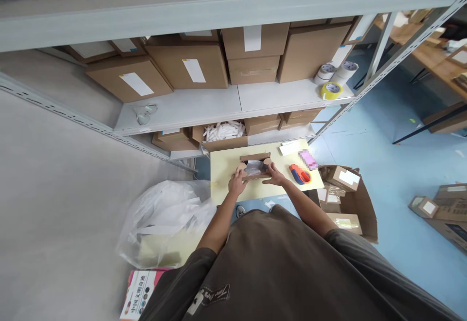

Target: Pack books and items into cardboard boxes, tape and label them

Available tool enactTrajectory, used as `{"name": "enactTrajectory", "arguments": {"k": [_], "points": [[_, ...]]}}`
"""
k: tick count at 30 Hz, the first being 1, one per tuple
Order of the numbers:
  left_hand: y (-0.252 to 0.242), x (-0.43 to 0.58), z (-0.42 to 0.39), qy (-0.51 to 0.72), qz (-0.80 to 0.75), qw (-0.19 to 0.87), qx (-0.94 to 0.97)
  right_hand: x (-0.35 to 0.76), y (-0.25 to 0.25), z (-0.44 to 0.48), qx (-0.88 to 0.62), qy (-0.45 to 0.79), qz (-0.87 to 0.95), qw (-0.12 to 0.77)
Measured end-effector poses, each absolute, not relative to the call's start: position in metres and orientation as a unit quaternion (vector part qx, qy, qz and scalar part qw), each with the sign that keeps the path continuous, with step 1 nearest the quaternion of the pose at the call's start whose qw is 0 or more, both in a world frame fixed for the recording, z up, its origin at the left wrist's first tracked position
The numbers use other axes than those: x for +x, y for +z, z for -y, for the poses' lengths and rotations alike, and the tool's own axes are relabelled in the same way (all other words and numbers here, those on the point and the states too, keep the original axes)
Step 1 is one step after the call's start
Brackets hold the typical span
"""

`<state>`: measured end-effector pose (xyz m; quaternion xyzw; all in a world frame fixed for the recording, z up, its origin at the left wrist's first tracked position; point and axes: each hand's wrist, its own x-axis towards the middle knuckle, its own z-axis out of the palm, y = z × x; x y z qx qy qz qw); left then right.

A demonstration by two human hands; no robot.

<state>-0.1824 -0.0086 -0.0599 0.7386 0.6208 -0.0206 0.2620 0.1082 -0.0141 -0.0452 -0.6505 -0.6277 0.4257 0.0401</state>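
A small open cardboard box (255, 157) rests on the pale yellow table (224, 165) in front of me, its flaps folded outward. Inside it lies something wrapped in clear or greyish plastic (254, 167); what it is I cannot make out. My left hand (237, 183) grips the box's left end, fingers over the side flap. At the right end my right hand (276, 175) holds the box, with the thumb spread along the near side. Right of that hand is an orange and blue tape dispenser (299, 175).
A pink pixelated item (308, 159) and white paper (289, 148) lie at the table's right. Shelves (204, 102) with cardboard boxes and tape rolls (331, 90) stand behind. A large carton (368, 209) of packed boxes is at right, a clear plastic bag (164, 214) at left.
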Motion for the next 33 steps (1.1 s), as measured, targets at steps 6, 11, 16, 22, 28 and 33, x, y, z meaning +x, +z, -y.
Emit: {"name": "enactTrajectory", "arguments": {"k": [6, 11, 16, 22, 28, 33], "points": [[-0.063, -0.182, 0.016, 0.054, -0.653, 0.246, 0.714, 0.117, -0.046, 0.010, -0.668, 0.347, 0.654, 0.067], [-0.060, -0.178, 0.006, 0.117, -0.690, 0.252, 0.668, 0.106, -0.057, 0.013, -0.740, 0.301, 0.575, 0.179], [-0.042, -0.177, -0.025, 0.120, -0.704, 0.297, 0.634, 0.105, -0.056, -0.001, -0.754, 0.306, 0.553, 0.178], [-0.027, -0.182, -0.058, 0.068, -0.632, 0.341, 0.693, 0.117, -0.046, -0.024, -0.711, 0.352, 0.602, 0.096], [-0.051, -0.183, -0.029, 0.146, -0.622, 0.352, 0.684, 0.113, -0.061, 0.001, -0.694, 0.341, 0.625, 0.108], [-0.064, -0.176, -0.021, 0.157, -0.653, 0.354, 0.651, 0.101, -0.066, 0.006, -0.713, 0.343, 0.603, 0.104]]}}
